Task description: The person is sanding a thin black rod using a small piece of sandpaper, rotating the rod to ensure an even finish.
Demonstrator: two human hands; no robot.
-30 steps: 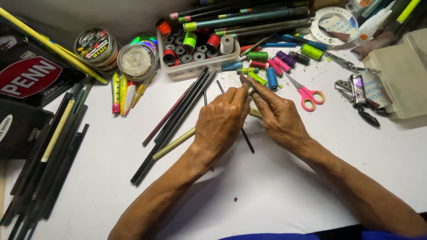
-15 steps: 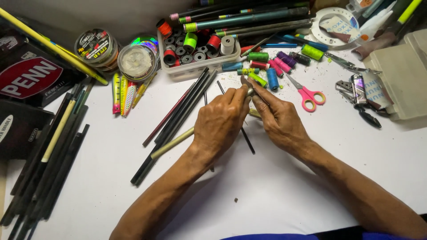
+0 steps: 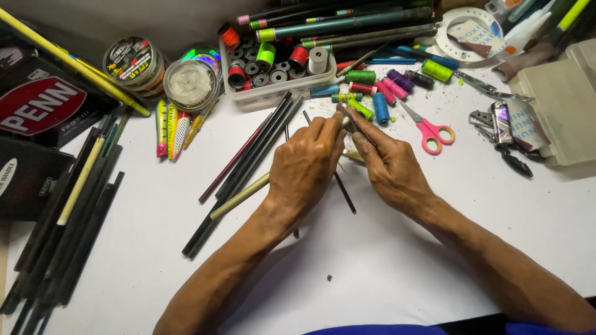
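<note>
My left hand (image 3: 305,166) grips an olive-green rod section (image 3: 239,196) whose free end runs down-left across the white table (image 3: 372,267). My right hand (image 3: 388,167) meets the left at the rod's upper tip, fingers pinched around it just below the spools. A thin black rod (image 3: 343,192) lies under and between both hands. Whatever sits at the very tip is hidden by the fingers.
Dark rod blanks (image 3: 248,161) lie left of my hands, more (image 3: 62,229) at the table's left edge. Thread spools (image 3: 379,99), a clear spool tray (image 3: 273,74), pink-handled scissors (image 3: 428,131), fishing lures (image 3: 174,127), line reels (image 3: 189,84) and pliers (image 3: 506,149) crowd the far side.
Both hands have stayed in the same place on the rod, with only slight finger motion at its tip.
</note>
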